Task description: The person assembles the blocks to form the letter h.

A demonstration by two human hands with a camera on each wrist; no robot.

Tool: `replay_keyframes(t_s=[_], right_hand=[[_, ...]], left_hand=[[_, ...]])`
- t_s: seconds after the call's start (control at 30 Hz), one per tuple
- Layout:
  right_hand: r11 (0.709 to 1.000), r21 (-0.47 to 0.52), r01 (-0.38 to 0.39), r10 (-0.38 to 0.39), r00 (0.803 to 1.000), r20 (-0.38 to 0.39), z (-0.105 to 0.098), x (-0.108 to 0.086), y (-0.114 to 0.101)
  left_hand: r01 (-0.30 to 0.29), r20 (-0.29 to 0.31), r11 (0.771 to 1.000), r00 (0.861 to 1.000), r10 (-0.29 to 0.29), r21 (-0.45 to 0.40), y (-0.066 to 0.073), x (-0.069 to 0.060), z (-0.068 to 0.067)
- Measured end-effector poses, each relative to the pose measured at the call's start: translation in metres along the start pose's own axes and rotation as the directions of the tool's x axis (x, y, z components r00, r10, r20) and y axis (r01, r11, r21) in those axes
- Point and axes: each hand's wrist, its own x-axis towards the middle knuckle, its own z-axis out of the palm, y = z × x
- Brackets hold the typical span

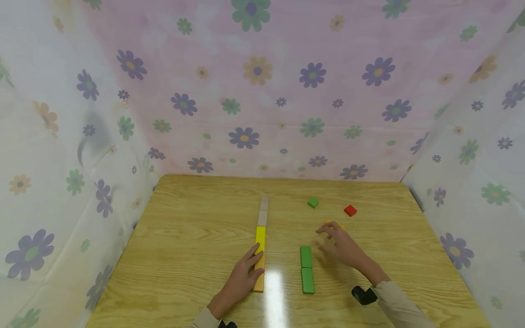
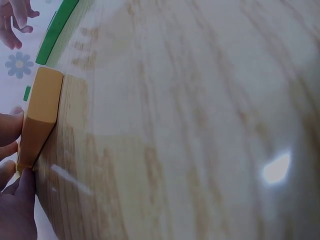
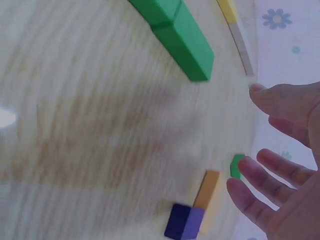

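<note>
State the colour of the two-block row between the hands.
Green; the row shows best in the head view.

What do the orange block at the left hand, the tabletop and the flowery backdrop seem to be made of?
Orange block: perhaps painted wood, satin finish; its colour is even and its edges softly rounded, but plastic is possible.
Tabletop: wood or wood-look laminate, glossy; grain shows and light glares off it.
Backdrop: thin fabric or plastic sheeting, flower-printed; creases suggest something flexible.

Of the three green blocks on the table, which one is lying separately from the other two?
The small green block, left of the red block; the two longer green blocks lie end to end.
</note>
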Motion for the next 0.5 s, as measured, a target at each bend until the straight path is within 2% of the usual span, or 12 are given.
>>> replay_keyframes(t_s=[0.17,0.5], right_hand=[[0.999,-0.047,-0.004,0.001,0.999,-0.053,-0.01,0.003,0.011],[0.993,-0.101,-0.062,0.053,0.994,-0.094,-0.02,0.004,0.039]], left_hand=[[0.008,0.004,1.0,1.0,-0.008,-0.013,0.0,0.0,0.0],[0.021,0.021,1.0,1.0,-0.021,-0.015,0.001,0.001,-0.001]])
